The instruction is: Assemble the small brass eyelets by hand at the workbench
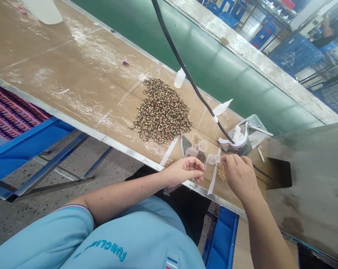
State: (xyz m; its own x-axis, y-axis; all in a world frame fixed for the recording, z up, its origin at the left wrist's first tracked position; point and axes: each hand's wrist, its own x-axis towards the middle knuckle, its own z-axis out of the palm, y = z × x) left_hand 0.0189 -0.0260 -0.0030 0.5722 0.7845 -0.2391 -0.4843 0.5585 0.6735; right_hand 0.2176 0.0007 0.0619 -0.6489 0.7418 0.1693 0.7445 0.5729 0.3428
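Observation:
My left hand (186,172) is over the table's front edge, fingers curled with thumb and fingertips together around something small that I cannot make out. To its right, my right hand (239,173) is closed, its fingertips at a small clear plastic cup (213,159); whether they grip it or something thin above it is unclear. Beside the right fingertips lies a patch of small tan beads (221,172). Another clear round cup (202,146) stands on a dark sheet behind the left hand. A large heap of small dark and gold pieces (163,112) spreads farther left.
A black cable (183,63) hangs across the brown table (93,86). Behind the hands are a white nozzle bottle (222,107), an open pouch (242,147) and a clear tray (254,121). A small white bottle (179,78) stands behind the heap. A metal panel (312,179) is at right.

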